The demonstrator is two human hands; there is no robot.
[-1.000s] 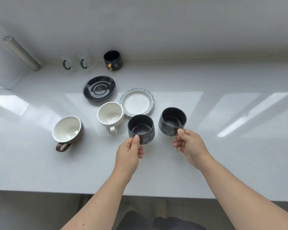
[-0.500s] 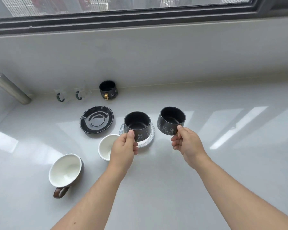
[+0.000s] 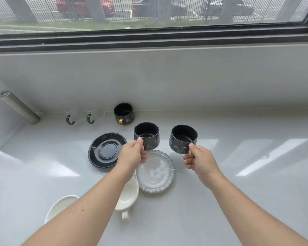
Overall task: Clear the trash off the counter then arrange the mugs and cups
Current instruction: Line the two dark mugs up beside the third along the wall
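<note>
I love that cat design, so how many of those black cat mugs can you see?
3. One in the left hand, mug; one in the right hand, mug; a third stands by the back wall, gold handle showing. None seems hidden.
</note>
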